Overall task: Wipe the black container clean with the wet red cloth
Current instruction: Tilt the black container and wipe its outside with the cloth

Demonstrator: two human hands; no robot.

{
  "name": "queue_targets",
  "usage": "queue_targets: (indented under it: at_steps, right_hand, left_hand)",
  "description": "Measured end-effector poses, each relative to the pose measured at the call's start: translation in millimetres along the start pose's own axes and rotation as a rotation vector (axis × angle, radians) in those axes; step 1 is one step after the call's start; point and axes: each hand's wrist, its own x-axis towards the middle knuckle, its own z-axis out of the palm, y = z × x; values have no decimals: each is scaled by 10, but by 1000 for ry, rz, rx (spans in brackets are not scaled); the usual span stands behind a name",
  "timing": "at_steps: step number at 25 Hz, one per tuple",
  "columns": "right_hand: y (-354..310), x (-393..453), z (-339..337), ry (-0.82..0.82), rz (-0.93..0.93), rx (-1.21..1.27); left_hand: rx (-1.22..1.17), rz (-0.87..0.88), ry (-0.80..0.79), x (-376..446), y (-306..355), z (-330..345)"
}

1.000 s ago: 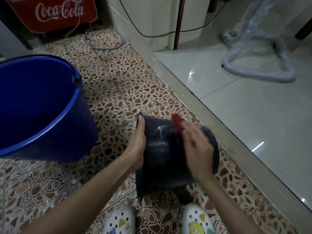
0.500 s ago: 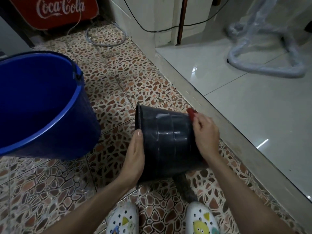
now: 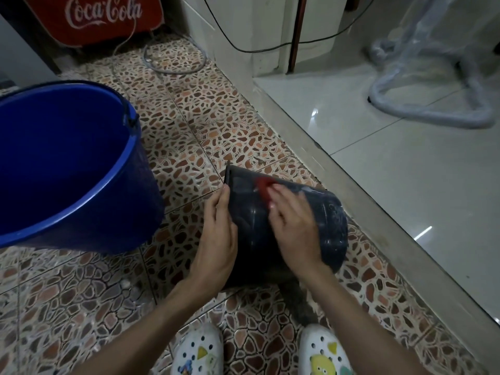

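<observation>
The black container (image 3: 328,212) lies on its side above the patterned floor, its rim to the left and its base to the right. My left hand (image 3: 217,239) grips it at the rim end. My right hand (image 3: 295,226) presses the wet red cloth (image 3: 263,186) flat against the container's upper wall. Only a small part of the cloth shows past my fingertips, the rest is hidden under the hand. The container's surface looks wet and glossy.
A large blue bucket (image 3: 130,169) stands to the left, close to my left hand. A raised stone step (image 3: 351,190) runs diagonally on the right, with glossy white floor beyond it. My two white clogs (image 3: 198,350) are at the bottom. A red Coca-Cola cooler (image 3: 94,17) stands far back.
My right hand with the red cloth slid from the container's base end towards the rim end. The container tilted so its base points lower right. My left hand stayed on the rim.
</observation>
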Motion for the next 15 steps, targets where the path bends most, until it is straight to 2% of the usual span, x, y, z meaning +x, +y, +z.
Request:
queue_targets:
  at_steps: [3,6,8,10,12,13,15]
  right_hand:
    - [579,49,-293,33,354,-67]
    - [639,79,-477,85,438,-37]
    - [216,63,-398,90,291,62]
    - [-276,-8,-191,-2,22,112]
    - [-455,-66,-22,-95,-149,131]
    - [-377,-54,17,-102,-175,120]
    - [-81,-23,-38,-63,-51,66]
  left_hand:
    - [-44,33,22,-65,17,0]
    - [-174,-123,3,3,100,-12]
    - [-198,-148,0,54,128,13]
    - [-192,-120,26,26,110,43]
    - [-168,-71,12,-52,68,63]
    - [-155,-56,0,-99,30,75]
    - [-179,-70,-29,-189,-21,98]
